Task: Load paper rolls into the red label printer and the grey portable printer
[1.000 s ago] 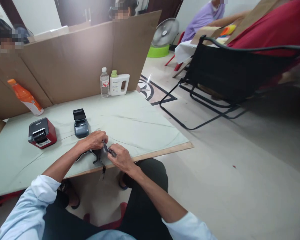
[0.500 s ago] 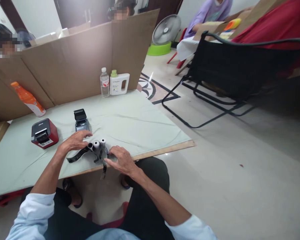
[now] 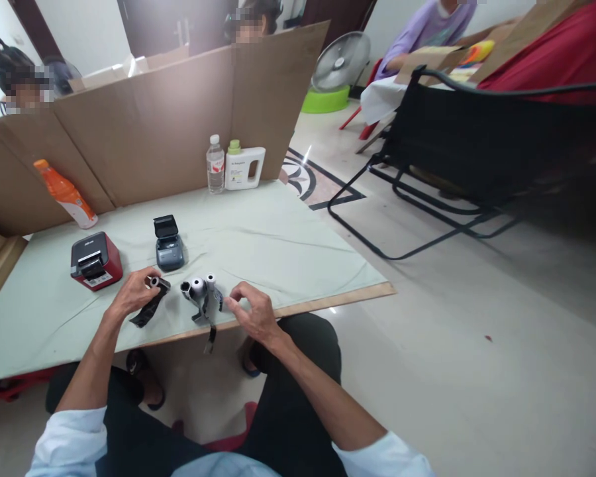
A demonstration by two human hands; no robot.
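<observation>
Between its thumb and fingers my left hand [image 3: 135,291] grips a black roll [image 3: 159,285] with a hollow core, and a dark strip hangs loose from it toward the table's front edge. Just to the right, three small rolls stand close together: a dark hollow one [image 3: 185,289], a white one [image 3: 197,286] and a thinner white one [image 3: 210,281]. Dark strips trail from this group, one over the table edge. My right hand [image 3: 253,310] is beside the thin roll, fingers curved and apart, holding nothing. Behind the rolls sits a small dark printer [image 3: 169,252] with its lid up.
A red and black printer [image 3: 97,260] stands left on the cloth-covered table [image 3: 288,245]. An orange bottle [image 3: 65,193], a water bottle [image 3: 215,165] and a white jug [image 3: 244,169] line the cardboard wall [image 3: 169,119]. A black folding chair [image 3: 477,139] stands right; people sit beyond.
My left hand has moved left, taking the black roll and its strip away from the other rolls. My right hand has drawn slightly away from the group. The view has shifted a little.
</observation>
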